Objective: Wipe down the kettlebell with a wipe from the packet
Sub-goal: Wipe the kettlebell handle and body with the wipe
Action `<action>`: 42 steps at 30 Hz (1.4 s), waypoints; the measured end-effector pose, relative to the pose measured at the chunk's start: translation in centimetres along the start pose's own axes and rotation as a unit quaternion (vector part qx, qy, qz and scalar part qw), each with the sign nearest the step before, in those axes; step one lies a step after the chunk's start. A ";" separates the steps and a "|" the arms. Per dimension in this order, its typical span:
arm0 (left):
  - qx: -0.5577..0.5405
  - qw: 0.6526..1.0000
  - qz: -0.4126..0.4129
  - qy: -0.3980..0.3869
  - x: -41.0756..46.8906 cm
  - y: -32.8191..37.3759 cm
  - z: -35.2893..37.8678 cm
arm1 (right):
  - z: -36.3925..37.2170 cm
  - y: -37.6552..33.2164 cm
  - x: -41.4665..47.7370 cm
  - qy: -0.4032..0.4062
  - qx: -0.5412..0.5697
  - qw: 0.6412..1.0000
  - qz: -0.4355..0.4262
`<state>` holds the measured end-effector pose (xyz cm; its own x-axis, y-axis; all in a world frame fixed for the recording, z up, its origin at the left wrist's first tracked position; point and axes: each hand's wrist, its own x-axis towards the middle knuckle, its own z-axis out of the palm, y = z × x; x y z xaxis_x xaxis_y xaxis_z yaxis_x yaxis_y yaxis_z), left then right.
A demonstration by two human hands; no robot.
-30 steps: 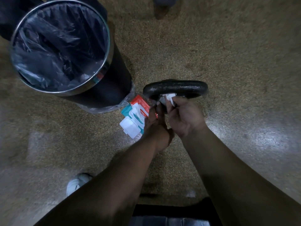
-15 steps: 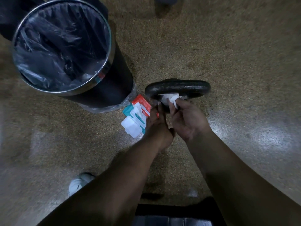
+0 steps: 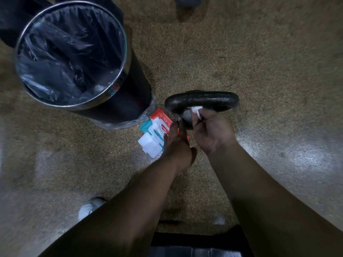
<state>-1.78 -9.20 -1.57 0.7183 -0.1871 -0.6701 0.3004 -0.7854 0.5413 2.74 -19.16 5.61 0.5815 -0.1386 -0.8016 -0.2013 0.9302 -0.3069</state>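
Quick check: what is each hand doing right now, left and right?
Left hand: open, fingers straight over the packet, tips at the kettlebell.
Right hand: closed on the white wipe, held against the kettlebell.

Floor: speckled tan-brown floor (image 3: 259, 52), smooth and glossy, fills nearly the whole frame.
Light: dim overall, with pale glare patches on the floor at the right edge and middle left.
Bin: round black bin (image 3: 130, 101) at upper left, with a shiny metal rim and a dark plastic liner (image 3: 65, 52); clear plastic (image 3: 118, 125) is bunched at its foot.
Upper left corner: dark shape (image 3: 11, 19) behind the bin, too dim to identify.
Bottom centre: dark straight-edged object (image 3: 194, 245), cut off by the frame.
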 end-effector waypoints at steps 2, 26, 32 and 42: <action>-0.015 1.000 0.013 0.018 0.3 -0.2 0.1 | -0.5 0.9 0.0 -0.011 0.002 1.000 0.011; -0.121 0.992 0.019 0.034 0.4 -1.1 -0.2 | -1.2 2.9 1.8 -0.057 -0.084 0.993 -0.065; -0.130 0.990 0.042 0.047 0.7 -1.1 -0.2 | -0.4 2.6 1.9 -0.054 -0.080 0.993 -0.071; -0.073 0.994 0.062 0.045 0.7 -1.5 -0.5 | -0.5 2.9 1.4 -0.058 -0.072 0.995 -0.046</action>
<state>-1.45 -7.87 -2.57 0.8072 -0.2188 -0.5483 0.2884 -0.6642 0.6897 2.57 -16.87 3.37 0.6884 -0.1737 -0.7043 -0.2486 0.8556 -0.4540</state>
